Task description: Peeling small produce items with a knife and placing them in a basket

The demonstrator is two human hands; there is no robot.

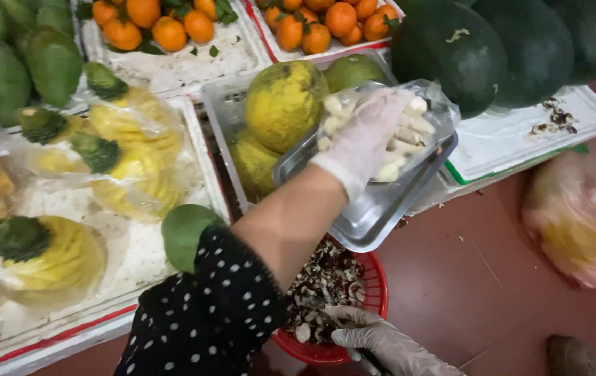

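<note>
My left hand, in a thin clear glove, reaches out from a black polka-dot sleeve. Its fingers curl over a heap of white peeled pieces lying in clear plastic on a tilted metal tray. The tray rests across the edge of a clear crate. Below it stands a red plastic basket full of brown and white peelings. My right hand, also gloved, is at the basket's near rim, closed around a dark, thin handle-like thing that is mostly hidden.
Yellow-green pomelos fill the clear crate. Dark watermelons sit at the back right. Tangerines lie in white foam boxes. Bagged peeled pineapples and green mangoes are on the left. A blurred plastic bag lies on the red floor.
</note>
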